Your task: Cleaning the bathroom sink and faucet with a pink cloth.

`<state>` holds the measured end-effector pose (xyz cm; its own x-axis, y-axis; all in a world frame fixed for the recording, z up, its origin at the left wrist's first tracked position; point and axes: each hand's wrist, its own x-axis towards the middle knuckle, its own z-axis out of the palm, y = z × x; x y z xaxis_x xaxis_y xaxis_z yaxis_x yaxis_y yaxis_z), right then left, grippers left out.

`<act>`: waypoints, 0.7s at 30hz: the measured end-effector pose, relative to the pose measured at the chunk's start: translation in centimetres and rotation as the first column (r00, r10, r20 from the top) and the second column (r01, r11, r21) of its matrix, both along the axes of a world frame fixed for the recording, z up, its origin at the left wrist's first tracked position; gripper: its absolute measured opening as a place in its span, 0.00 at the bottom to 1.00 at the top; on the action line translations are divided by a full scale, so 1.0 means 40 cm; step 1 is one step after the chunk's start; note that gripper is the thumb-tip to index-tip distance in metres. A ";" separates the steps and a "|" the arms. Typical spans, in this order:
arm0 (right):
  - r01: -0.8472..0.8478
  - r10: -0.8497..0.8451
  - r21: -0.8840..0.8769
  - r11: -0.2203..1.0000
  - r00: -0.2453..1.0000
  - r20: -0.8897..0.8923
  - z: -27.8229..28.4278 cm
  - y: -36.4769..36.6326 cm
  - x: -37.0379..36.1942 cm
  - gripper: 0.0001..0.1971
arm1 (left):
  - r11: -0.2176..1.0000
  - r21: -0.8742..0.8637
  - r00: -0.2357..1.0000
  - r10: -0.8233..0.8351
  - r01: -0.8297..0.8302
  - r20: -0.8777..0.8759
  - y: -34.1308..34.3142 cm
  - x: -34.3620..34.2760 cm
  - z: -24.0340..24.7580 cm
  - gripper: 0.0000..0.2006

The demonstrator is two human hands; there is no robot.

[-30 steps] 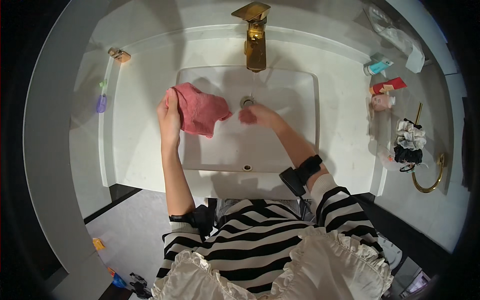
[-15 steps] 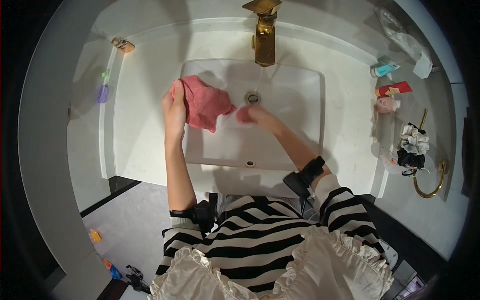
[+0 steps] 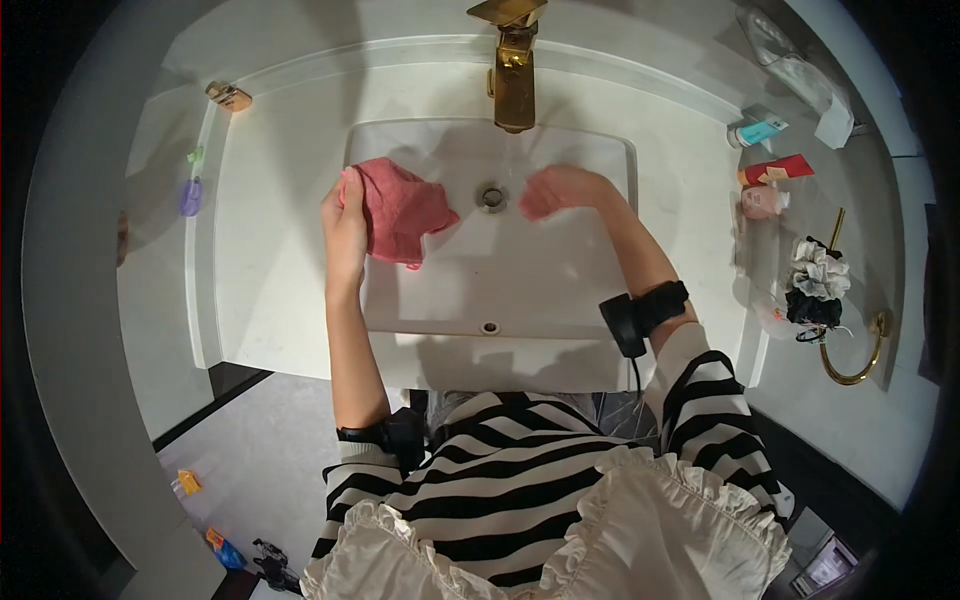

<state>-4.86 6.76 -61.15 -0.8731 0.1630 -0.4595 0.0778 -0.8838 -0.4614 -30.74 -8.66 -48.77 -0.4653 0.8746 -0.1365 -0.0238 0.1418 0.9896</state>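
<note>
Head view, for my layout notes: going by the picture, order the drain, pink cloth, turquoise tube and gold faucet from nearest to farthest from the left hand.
1. Pink cloth: held in the left hand.
2. Drain: rightward, in the sink.
3. Gold faucet: behind the drain.
4. Turquoise tube: far right, past the sink.
</note>
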 end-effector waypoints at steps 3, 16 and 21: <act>-0.623 0.246 0.187 0.760 0.542 0.804 -0.038 -0.026 0.039 0.15 | 1.000 -0.014 1.000 -0.012 0.012 -0.018 0.006 0.012 0.003 0.19; -0.379 0.367 0.207 0.902 0.925 0.097 -0.047 -0.190 -0.091 0.17 | 1.000 -0.030 1.000 -0.008 0.008 0.000 0.002 0.009 -0.003 0.20; 0.273 -0.280 0.313 0.910 0.960 -0.025 -0.180 -0.189 -0.106 0.15 | 0.998 0.018 0.998 -0.055 0.055 0.021 0.056 0.021 0.048 0.20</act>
